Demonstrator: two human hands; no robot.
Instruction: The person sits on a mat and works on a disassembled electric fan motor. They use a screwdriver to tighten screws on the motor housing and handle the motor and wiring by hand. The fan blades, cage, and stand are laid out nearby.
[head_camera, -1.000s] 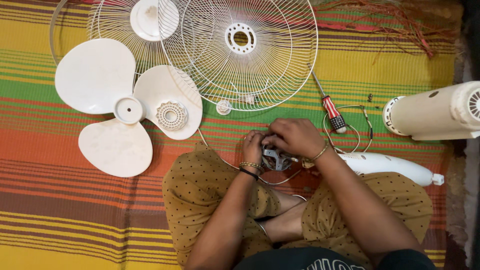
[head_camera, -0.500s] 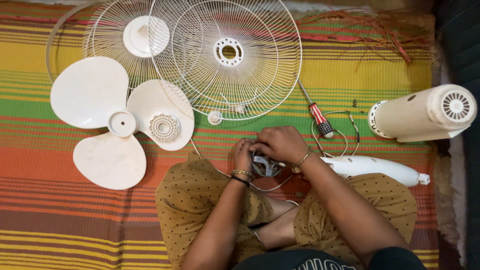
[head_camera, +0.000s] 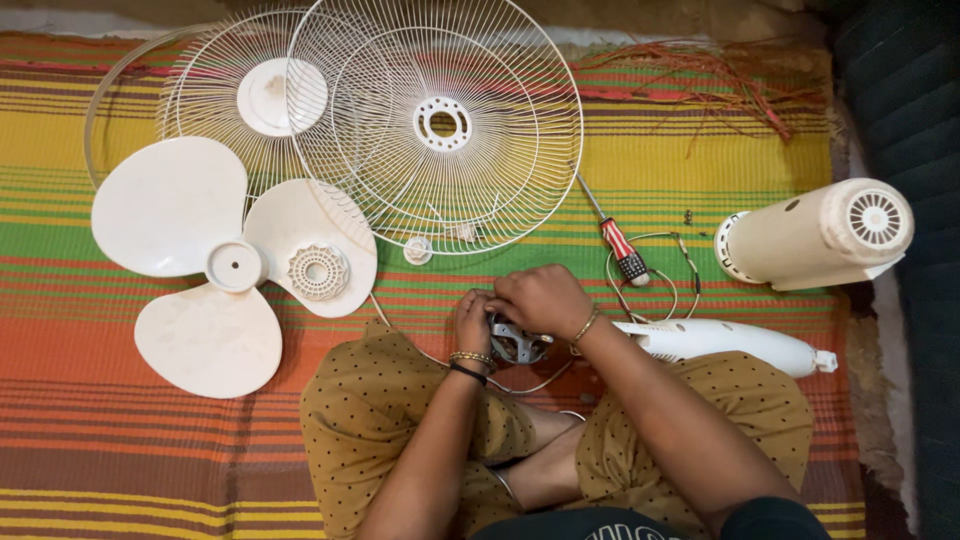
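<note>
Striped in red, orange, green and yellow, a woven floor mat (head_camera: 120, 460) carries the parts of a dismantled pedestal fan, seen from the head camera looking straight down over the person's crossed legs. Both hands meet just ahead of the knees on a small grey metal motor part (head_camera: 517, 342): the left hand (head_camera: 473, 322) grips its left side with fingers curled, and the right hand (head_camera: 541, 298) lies over its top and right side, closed down on it so most of the part is hidden. The part sits directly beneath and between the hands, equally near to each. A thin cable runs from it across the mat. Just to the right lies the white fan stem (head_camera: 725, 343), long axis left to right. A red-handled screwdriver (head_camera: 613, 235) lies beyond the right hand, tip pointing away toward the wire fan guard (head_camera: 440, 120). The white fan blade (head_camera: 215, 265) lies well to the left; the cream motor housing (head_camera: 815, 235) lies far right.
</note>
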